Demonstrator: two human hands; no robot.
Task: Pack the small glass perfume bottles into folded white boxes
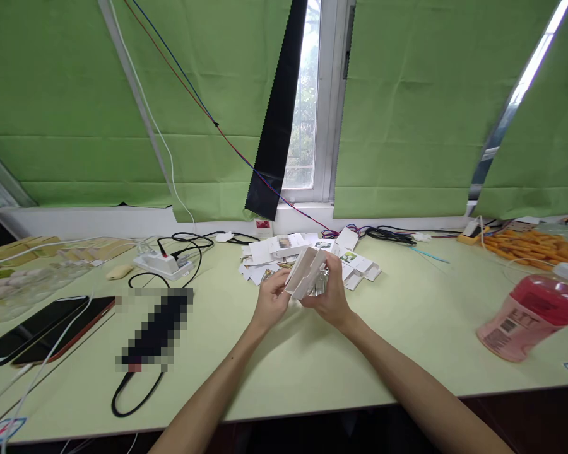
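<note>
- Head view, frame centre: your left hand (271, 305) and right hand (335, 299) grip one white box (303, 277), looks unclosed.
- Loose cartons (261, 252) piled behind, contents unclear.

A small, plain white box (304, 275) is tipped to one side, up above the desk (407, 315), held between the left hand (271, 297) and the right hand (332, 295). A shiny, silver-looking thing (319, 285), maybe a small pack, is in the right hand, just beside the box. The two are over the middle of the desk, nearer its back edge than its front edge.
</note>
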